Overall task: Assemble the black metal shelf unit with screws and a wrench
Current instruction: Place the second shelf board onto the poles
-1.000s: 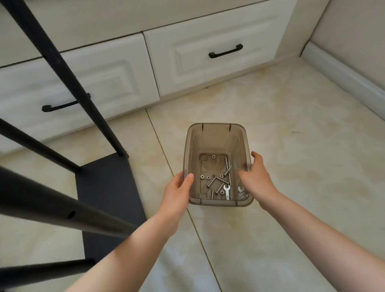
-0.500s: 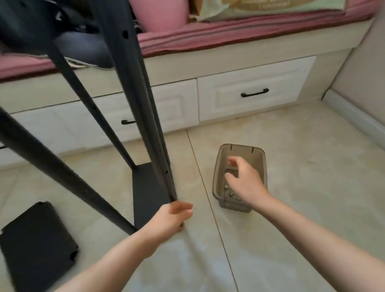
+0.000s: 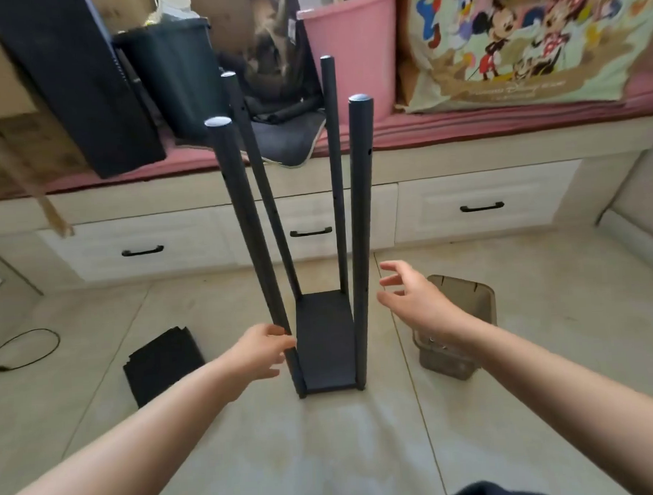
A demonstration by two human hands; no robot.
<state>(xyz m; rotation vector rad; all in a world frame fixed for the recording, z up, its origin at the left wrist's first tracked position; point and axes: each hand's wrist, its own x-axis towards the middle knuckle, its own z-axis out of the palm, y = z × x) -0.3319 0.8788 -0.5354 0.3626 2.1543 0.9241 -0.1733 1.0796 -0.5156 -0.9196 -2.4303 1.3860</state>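
A: Why does the shelf frame (image 3: 324,338) stand upright in the middle of the floor (image 3: 328,448), close in front of the person?

B: Likely so its four posts stay reachable from all sides. Only the bottom panel is fitted.

A: And the spare panels (image 3: 164,363)?

B: Flat on the floor to the left, probably waiting their turn.

A: The hands?

B: The left hand (image 3: 260,351) curls round the near left post low down, steadying it. The right hand (image 3: 414,299) hovers empty, fingers spread, just beside the near right post.

A: Screws?

B: In the plastic bin (image 3: 461,316) to the right, kept near for grabbing
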